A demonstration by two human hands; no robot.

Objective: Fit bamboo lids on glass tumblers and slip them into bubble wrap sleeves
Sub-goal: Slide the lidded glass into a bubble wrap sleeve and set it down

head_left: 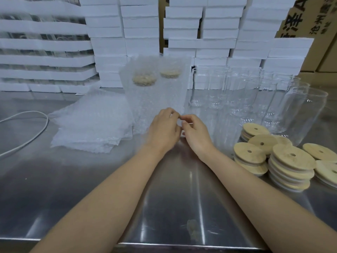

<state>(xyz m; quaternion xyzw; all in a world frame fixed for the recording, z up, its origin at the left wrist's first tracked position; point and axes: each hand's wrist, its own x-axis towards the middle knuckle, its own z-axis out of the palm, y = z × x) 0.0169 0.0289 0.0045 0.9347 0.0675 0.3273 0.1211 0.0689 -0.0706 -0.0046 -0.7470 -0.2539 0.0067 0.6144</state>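
My left hand and my right hand meet at the middle of the steel table, fingers curled, both pinching the edge of a bubble wrap sleeve. Behind them stand two wrapped tumblers with bamboo lids showing through the wrap. A flat pile of bubble wrap sleeves lies to the left. Several bare glass tumblers stand at the right, one large one nearest. Stacks of round bamboo lids sit at the right front.
White foam boxes are stacked along the back, with cardboard cartons at the far right. A white cable curves over the steel table at the left.
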